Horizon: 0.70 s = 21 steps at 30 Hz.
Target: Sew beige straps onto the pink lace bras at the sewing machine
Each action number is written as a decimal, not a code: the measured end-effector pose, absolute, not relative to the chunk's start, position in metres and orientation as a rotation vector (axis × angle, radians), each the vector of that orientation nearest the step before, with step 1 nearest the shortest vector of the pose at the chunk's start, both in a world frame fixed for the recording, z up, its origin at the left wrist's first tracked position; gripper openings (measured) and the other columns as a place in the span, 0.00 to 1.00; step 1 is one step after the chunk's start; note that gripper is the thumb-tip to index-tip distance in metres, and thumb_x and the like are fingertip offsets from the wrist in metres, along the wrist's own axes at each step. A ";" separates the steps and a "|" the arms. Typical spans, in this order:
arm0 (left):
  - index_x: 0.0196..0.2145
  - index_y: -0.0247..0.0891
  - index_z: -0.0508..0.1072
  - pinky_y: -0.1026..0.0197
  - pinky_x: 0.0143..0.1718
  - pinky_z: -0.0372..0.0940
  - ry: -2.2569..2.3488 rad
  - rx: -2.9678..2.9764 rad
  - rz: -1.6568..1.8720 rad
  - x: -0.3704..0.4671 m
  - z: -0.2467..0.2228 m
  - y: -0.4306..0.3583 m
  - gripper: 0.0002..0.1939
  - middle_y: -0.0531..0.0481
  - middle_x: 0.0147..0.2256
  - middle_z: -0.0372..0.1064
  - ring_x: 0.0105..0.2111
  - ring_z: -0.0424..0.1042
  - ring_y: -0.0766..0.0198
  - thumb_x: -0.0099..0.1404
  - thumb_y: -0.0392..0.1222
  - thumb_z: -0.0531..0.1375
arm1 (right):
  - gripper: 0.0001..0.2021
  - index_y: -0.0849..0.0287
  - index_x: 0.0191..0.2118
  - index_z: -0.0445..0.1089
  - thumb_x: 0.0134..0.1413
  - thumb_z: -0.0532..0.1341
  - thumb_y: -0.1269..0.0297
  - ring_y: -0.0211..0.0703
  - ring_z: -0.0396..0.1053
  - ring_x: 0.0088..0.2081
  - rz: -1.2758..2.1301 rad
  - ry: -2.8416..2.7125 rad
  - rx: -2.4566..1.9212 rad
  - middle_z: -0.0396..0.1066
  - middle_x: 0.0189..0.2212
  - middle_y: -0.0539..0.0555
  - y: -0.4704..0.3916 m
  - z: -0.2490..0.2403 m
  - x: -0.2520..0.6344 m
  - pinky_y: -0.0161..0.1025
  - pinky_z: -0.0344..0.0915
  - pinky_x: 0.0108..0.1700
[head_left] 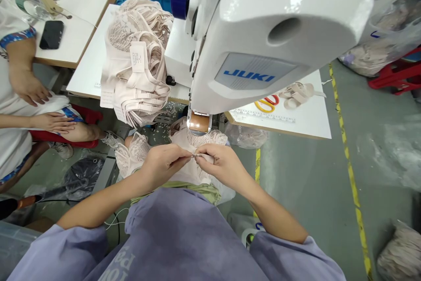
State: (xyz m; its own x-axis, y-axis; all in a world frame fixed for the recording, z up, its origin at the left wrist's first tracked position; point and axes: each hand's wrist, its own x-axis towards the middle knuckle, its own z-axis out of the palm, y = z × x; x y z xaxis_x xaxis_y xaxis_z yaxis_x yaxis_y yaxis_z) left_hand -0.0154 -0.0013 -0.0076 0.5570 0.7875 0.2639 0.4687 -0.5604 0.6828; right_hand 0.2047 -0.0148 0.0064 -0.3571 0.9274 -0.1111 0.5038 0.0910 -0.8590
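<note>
Hands are meeting in the lap below the white Juki sewing machine head (263, 31): left hand (162, 163) and right hand (221, 165) are each pinching, thumb against forefinger, one thin pale strap (197, 155) of the beige lace garment (184, 149) lying there. Judged early: piece not yet under the needle, while a stack of beige lace bras (138, 62) is waiting on the white worktable (309, 119). Grey-green concrete floor (296, 176) is carrying a yellow line; another person's hands are resting at far left

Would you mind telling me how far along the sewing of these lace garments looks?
Done: a heap of beige lace garments on the white table. In hand: left hand and right hand pinch one lace piece under the white sewing machine. Left: cannot tell.
</note>
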 end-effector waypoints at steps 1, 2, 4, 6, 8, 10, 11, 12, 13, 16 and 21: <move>0.41 0.39 0.77 0.67 0.31 0.65 1.006 2.226 0.752 -0.015 -0.008 -0.001 0.10 0.52 0.31 0.76 0.29 0.75 0.68 0.73 0.42 0.57 | 0.05 0.55 0.36 0.75 0.59 0.60 0.68 0.38 0.71 0.31 1.206 -1.905 -1.397 0.76 0.30 0.47 -0.015 0.006 0.205 0.34 0.61 0.34; 0.40 0.39 0.77 0.67 0.31 0.65 1.004 2.212 0.745 -0.015 -0.008 -0.001 0.09 0.52 0.31 0.76 0.30 0.75 0.68 0.73 0.42 0.57 | 0.05 0.55 0.37 0.75 0.60 0.60 0.67 0.37 0.71 0.31 1.215 -1.902 -1.392 0.76 0.30 0.47 -0.015 0.006 0.205 0.34 0.61 0.34; 0.40 0.38 0.77 0.67 0.31 0.65 0.997 2.198 0.748 -0.015 -0.007 0.000 0.09 0.52 0.31 0.76 0.30 0.75 0.68 0.72 0.41 0.58 | 0.05 0.54 0.38 0.75 0.61 0.61 0.64 0.37 0.71 0.30 1.232 -1.896 -1.382 0.76 0.30 0.47 -0.015 0.006 0.206 0.33 0.61 0.33; 0.40 0.38 0.77 0.67 0.31 0.66 0.994 2.202 0.762 -0.015 -0.006 0.000 0.08 0.52 0.31 0.76 0.30 0.75 0.68 0.72 0.41 0.58 | 0.06 0.54 0.38 0.76 0.62 0.61 0.63 0.37 0.70 0.29 1.234 -1.887 -1.375 0.76 0.29 0.47 -0.015 0.006 0.206 0.33 0.61 0.32; 0.40 0.38 0.77 0.67 0.31 0.66 0.994 2.213 0.767 -0.015 -0.005 -0.001 0.09 0.52 0.30 0.76 0.29 0.75 0.68 0.73 0.41 0.57 | 0.06 0.55 0.39 0.76 0.62 0.61 0.62 0.37 0.70 0.29 1.223 -1.882 -1.377 0.76 0.28 0.47 -0.016 0.005 0.207 0.33 0.61 0.32; 0.40 0.38 0.77 0.67 0.31 0.66 0.994 2.218 0.772 -0.015 -0.004 -0.002 0.09 0.52 0.30 0.76 0.29 0.75 0.68 0.73 0.42 0.57 | 0.06 0.55 0.39 0.75 0.62 0.61 0.62 0.37 0.71 0.29 1.199 -1.886 -1.381 0.76 0.27 0.47 -0.016 0.006 0.207 0.33 0.61 0.32; 0.40 0.38 0.76 0.67 0.31 0.66 0.992 2.219 0.771 -0.016 -0.004 -0.002 0.09 0.52 0.30 0.76 0.29 0.75 0.68 0.73 0.42 0.56 | 0.06 0.54 0.39 0.75 0.62 0.61 0.62 0.38 0.71 0.29 1.187 -1.891 -1.382 0.76 0.27 0.47 -0.016 0.006 0.207 0.34 0.61 0.32; 0.41 0.38 0.76 0.67 0.31 0.66 0.989 2.220 0.767 -0.016 -0.004 -0.003 0.10 0.51 0.30 0.76 0.29 0.75 0.68 0.73 0.42 0.56 | 0.06 0.54 0.39 0.75 0.63 0.61 0.62 0.38 0.71 0.29 1.175 -1.895 -1.384 0.76 0.27 0.47 -0.016 0.006 0.207 0.34 0.61 0.32; 0.40 0.37 0.76 0.67 0.31 0.66 0.988 2.222 0.763 -0.016 -0.003 -0.003 0.10 0.51 0.30 0.76 0.29 0.75 0.68 0.73 0.41 0.56 | 0.06 0.55 0.39 0.75 0.63 0.60 0.62 0.38 0.71 0.29 1.160 -1.896 -1.390 0.75 0.27 0.47 -0.016 0.006 0.207 0.34 0.61 0.32; 0.40 0.37 0.76 0.67 0.31 0.66 0.974 2.243 0.753 -0.015 0.000 -0.004 0.09 0.52 0.30 0.76 0.29 0.74 0.68 0.73 0.41 0.56 | 0.06 0.55 0.38 0.75 0.63 0.60 0.63 0.38 0.70 0.28 1.107 -1.900 -1.421 0.75 0.27 0.47 -0.016 0.006 0.207 0.34 0.60 0.32; 0.39 0.37 0.76 0.68 0.30 0.65 0.965 2.282 0.748 -0.012 0.004 -0.006 0.10 0.53 0.28 0.74 0.28 0.74 0.69 0.73 0.39 0.55 | 0.05 0.54 0.36 0.74 0.60 0.60 0.69 0.37 0.69 0.28 1.070 -1.928 -1.463 0.73 0.26 0.46 -0.015 0.007 0.205 0.34 0.59 0.32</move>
